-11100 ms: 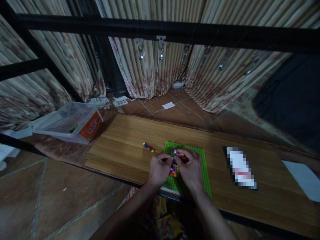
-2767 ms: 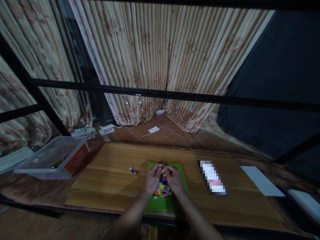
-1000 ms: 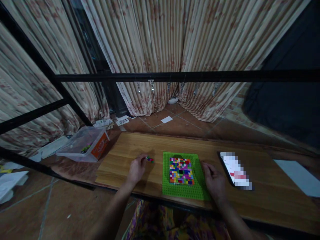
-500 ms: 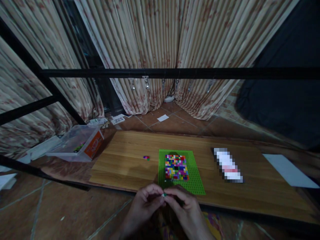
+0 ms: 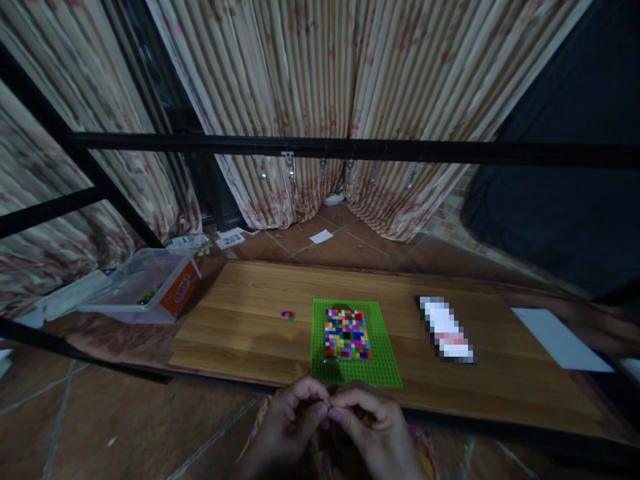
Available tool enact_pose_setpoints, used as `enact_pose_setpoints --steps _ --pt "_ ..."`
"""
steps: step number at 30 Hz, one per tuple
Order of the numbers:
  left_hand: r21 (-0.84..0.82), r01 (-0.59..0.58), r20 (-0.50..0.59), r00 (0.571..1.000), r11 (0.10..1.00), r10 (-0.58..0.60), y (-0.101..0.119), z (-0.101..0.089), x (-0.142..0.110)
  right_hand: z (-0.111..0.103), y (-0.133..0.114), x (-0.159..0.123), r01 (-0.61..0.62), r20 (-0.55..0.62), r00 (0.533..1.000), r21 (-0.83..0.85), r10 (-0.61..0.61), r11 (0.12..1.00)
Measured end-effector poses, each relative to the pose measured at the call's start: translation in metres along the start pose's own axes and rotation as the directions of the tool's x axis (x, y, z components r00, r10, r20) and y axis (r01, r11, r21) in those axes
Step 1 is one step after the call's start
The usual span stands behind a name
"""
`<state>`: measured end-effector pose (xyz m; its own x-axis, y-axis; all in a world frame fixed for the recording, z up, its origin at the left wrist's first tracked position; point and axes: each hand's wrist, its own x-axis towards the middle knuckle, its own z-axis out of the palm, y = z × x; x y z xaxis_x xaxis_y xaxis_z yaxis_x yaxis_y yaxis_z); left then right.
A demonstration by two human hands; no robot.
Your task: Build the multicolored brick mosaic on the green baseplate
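Clock directions run from the baseplate's centre, twelve pointing away from you.

1. Wooden tabletop point(image 5: 240, 347), one: bears most of what follows.
2. Clear storage box point(image 5: 181, 290) with an orange end, one: between nine and ten, off the tabletop's end; green items inside, too small to count.
3. Green baseplate point(image 5: 385, 347), one: flat before you.
4. White sheet point(image 5: 563, 340), one at the tabletop's right end: three o'clock, past the phone.
5. Hands, two, at about six, nearer you than the panel. Your left hand point(image 5: 293, 421) and right hand point(image 5: 373, 425) are each narrowed to a fingertip pinch, meeting at one spot.
6. Phone point(image 5: 447, 330), one, face pixelated: three o'clock.
7. Multicoloured brick panel point(image 5: 345, 343), one: on the baseplate; its bricks are too fine to count.
8. Brick cluster point(image 5: 287, 315), one: on bare wood, between nine and ten; piece count unclear.
9. Small piece point(image 5: 329, 405), apparently one: between your two pinches, mostly hidden.

Step in hand, as judged: you are working the small piece with both hands' fingertips. The next move probably calls for a light, steady pinch, since so little shows to grip.
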<state>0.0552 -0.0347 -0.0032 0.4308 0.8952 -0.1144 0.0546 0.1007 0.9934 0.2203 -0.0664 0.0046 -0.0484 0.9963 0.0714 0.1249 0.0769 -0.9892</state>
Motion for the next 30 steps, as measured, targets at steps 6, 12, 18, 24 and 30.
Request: enact_pose_setpoints --steps 6,12,18,24,30 --pt "-0.098 0.055 0.025 0.998 0.994 -0.053 0.003 0.003 0.003 -0.002 0.015 0.001 -0.154 -0.052 0.982 0.322 0.18 0.934" --pt "-0.085 0.076 -0.133 0.987 0.993 -0.087 -0.019 -0.014 0.018 -0.015 0.025 0.007 -0.144 -0.185 0.97 0.092 0.159 0.985" --pt "0.238 0.008 -0.284 0.957 0.971 0.062 -0.038 -0.043 0.029 -0.03 0.025 0.017 -0.11 -0.213 0.975 -0.195 0.068 0.975" --pt "0.493 -0.042 -0.297 0.93 0.869 0.214 -0.045 -0.06 0.04 -0.035 0.02 0.049 -0.063 -0.209 0.978 -0.356 -0.013 0.932" --pt "0.611 -0.076 -0.255 0.923 0.788 0.287 -0.049 -0.063 0.048 -0.034 0.037 0.083 0.114 -0.245 0.929 -0.524 -0.277 0.844"
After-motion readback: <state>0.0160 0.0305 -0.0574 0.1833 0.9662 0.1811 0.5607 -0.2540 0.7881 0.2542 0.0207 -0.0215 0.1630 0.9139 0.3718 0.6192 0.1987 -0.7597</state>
